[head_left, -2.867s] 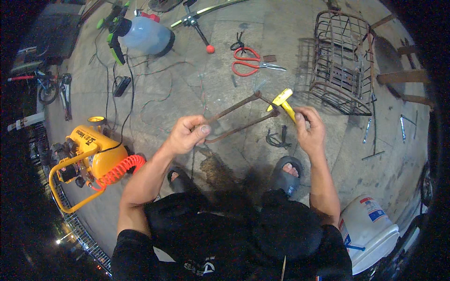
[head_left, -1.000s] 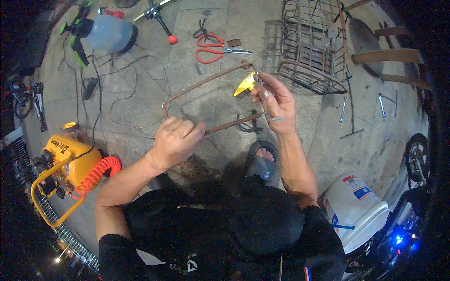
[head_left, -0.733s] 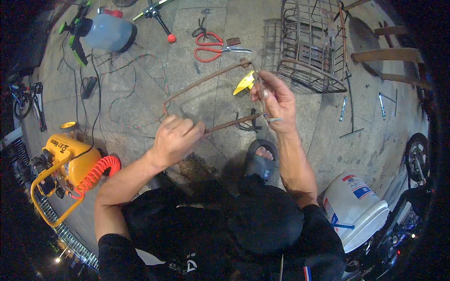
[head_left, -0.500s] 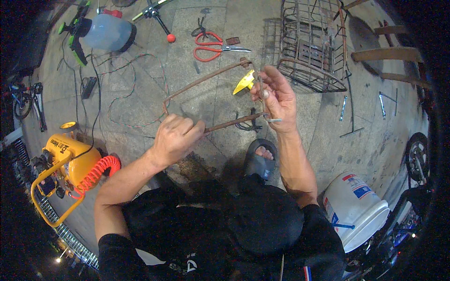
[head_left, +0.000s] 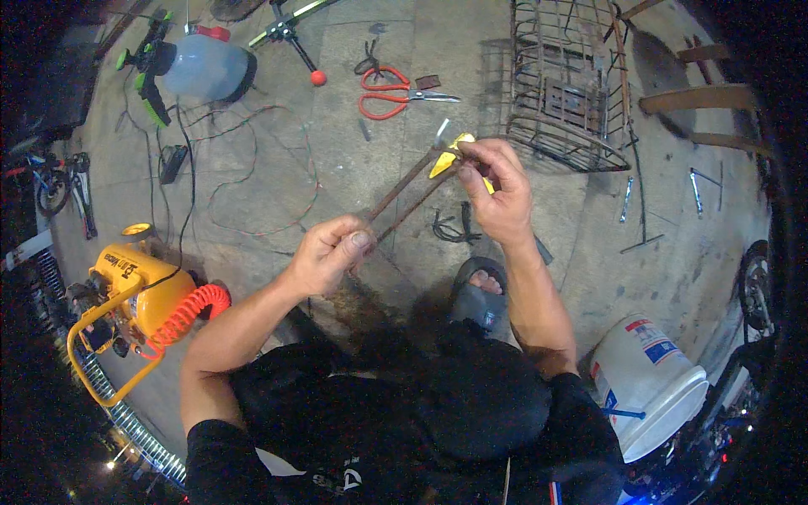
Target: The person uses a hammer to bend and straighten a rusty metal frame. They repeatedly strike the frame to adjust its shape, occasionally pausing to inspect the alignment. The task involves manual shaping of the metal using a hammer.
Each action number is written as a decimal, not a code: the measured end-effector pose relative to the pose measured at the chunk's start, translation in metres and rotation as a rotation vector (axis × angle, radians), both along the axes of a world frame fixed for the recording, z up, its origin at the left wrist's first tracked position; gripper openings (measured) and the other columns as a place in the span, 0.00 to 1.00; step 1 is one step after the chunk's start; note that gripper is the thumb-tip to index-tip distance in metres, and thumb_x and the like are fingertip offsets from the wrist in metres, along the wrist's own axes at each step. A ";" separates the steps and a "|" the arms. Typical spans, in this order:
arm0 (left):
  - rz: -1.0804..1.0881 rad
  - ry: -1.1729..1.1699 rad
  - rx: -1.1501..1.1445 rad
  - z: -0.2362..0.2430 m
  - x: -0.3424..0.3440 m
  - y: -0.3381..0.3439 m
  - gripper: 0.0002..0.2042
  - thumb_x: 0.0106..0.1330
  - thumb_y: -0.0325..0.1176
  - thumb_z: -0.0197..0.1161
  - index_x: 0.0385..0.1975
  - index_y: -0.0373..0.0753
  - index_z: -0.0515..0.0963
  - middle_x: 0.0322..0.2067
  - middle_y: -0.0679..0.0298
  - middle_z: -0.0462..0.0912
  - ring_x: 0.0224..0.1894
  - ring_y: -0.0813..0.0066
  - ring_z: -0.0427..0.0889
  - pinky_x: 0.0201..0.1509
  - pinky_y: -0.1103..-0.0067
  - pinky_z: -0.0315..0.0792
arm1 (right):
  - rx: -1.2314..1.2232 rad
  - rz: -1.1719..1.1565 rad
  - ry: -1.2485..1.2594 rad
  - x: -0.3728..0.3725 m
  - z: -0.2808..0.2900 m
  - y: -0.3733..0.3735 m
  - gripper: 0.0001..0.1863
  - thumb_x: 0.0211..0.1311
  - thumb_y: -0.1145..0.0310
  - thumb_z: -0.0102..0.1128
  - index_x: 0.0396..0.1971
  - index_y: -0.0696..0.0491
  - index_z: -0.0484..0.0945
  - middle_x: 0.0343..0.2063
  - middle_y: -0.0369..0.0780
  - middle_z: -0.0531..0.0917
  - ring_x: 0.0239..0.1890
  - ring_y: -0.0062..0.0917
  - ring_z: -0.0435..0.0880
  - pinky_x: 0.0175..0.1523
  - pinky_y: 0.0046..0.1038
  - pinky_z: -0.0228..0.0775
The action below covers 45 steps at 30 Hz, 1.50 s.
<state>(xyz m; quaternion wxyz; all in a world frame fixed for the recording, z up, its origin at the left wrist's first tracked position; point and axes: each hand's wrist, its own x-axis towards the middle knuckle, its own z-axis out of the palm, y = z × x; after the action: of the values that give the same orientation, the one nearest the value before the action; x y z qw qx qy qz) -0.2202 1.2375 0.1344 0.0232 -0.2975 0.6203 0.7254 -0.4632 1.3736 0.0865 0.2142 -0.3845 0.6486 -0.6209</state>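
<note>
My left hand (head_left: 332, 252) is closed around the near end of a rusty bent metal-rod frame (head_left: 402, 192), with the thumb uppermost. At the frame's far end, my right hand (head_left: 501, 189) has its fingers curled around both that end and a yellow hammer (head_left: 448, 164); part of the hammer is hidden behind the fingers. The frame slants from lower left to upper right above the floor. Red-handled scissors (head_left: 416, 95) lie on the floor beyond my hands, and a bundle of dark straps or cord (head_left: 454, 227) lies below the right one.
A rusty wire basket (head_left: 568, 147) lies upper right, with loose wrenches (head_left: 626, 199) below it. A yellow air compressor (head_left: 143, 286) with an orange coiled hose is at left, a pressure sprayer (head_left: 206, 67) and cords upper left. A white bucket (head_left: 644, 374) stands lower right.
The rod frame has turned from a wide outline to a narrow slanted one. My left hand has rolled from knuckles-up to thumb-up. My right hand's fingers have shifted around the hammer and frame end.
</note>
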 end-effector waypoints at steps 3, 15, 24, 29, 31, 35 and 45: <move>0.047 -0.008 0.147 0.001 -0.002 -0.001 0.13 0.72 0.40 0.54 0.35 0.35 0.75 0.19 0.70 0.71 0.22 0.82 0.71 0.25 0.81 0.68 | 0.040 -0.075 0.030 0.002 0.003 -0.002 0.14 0.51 0.78 0.65 0.40 0.57 0.81 0.36 0.39 0.78 0.32 0.22 0.79 0.37 0.22 0.72; 0.212 -0.070 0.490 0.005 -0.011 0.005 0.15 0.70 0.47 0.55 0.32 0.41 0.72 0.13 0.75 0.58 0.15 0.83 0.56 0.21 0.78 0.60 | 0.166 -0.148 0.136 0.001 0.009 -0.007 0.12 0.48 0.74 0.69 0.35 0.57 0.81 0.32 0.41 0.80 0.27 0.25 0.78 0.33 0.25 0.71; 0.242 -0.049 0.597 0.002 -0.012 0.004 0.14 0.71 0.46 0.54 0.31 0.42 0.72 0.12 0.76 0.56 0.14 0.85 0.54 0.20 0.81 0.58 | 0.216 -0.117 0.188 -0.004 0.010 -0.007 0.12 0.49 0.71 0.70 0.35 0.56 0.80 0.30 0.41 0.80 0.26 0.27 0.77 0.33 0.27 0.71; 0.238 -0.004 0.654 0.001 -0.013 0.001 0.14 0.72 0.45 0.52 0.31 0.42 0.73 0.12 0.76 0.56 0.14 0.86 0.53 0.19 0.82 0.56 | 0.270 -0.119 0.197 -0.004 0.011 -0.007 0.14 0.48 0.70 0.70 0.35 0.56 0.80 0.31 0.41 0.80 0.28 0.30 0.79 0.35 0.29 0.72; 0.231 0.013 0.683 0.000 -0.013 0.000 0.13 0.72 0.45 0.52 0.31 0.43 0.73 0.12 0.76 0.56 0.13 0.86 0.53 0.20 0.83 0.56 | 0.259 -0.120 0.198 -0.004 0.010 -0.007 0.14 0.48 0.70 0.70 0.36 0.56 0.80 0.31 0.42 0.80 0.29 0.30 0.80 0.35 0.29 0.73; 0.222 0.078 0.755 -0.001 -0.011 -0.003 0.13 0.72 0.45 0.52 0.32 0.43 0.73 0.13 0.77 0.56 0.13 0.87 0.53 0.20 0.83 0.55 | 0.275 -0.103 0.157 -0.004 0.007 -0.007 0.15 0.48 0.70 0.70 0.37 0.56 0.80 0.31 0.42 0.80 0.29 0.29 0.79 0.35 0.28 0.73; 0.246 0.080 0.850 -0.008 -0.007 -0.007 0.13 0.72 0.45 0.51 0.33 0.43 0.74 0.13 0.77 0.55 0.13 0.88 0.53 0.19 0.84 0.55 | 0.239 -0.145 -0.106 0.005 -0.028 0.013 0.16 0.57 0.70 0.65 0.46 0.57 0.78 0.31 0.36 0.80 0.31 0.18 0.77 0.36 0.22 0.70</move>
<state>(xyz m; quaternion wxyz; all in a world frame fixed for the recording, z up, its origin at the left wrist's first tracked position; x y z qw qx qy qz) -0.2275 1.2305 0.1262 0.0331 -0.3049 0.2272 0.9243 -0.4585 1.3864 0.0582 0.2468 -0.2751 0.7317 -0.5727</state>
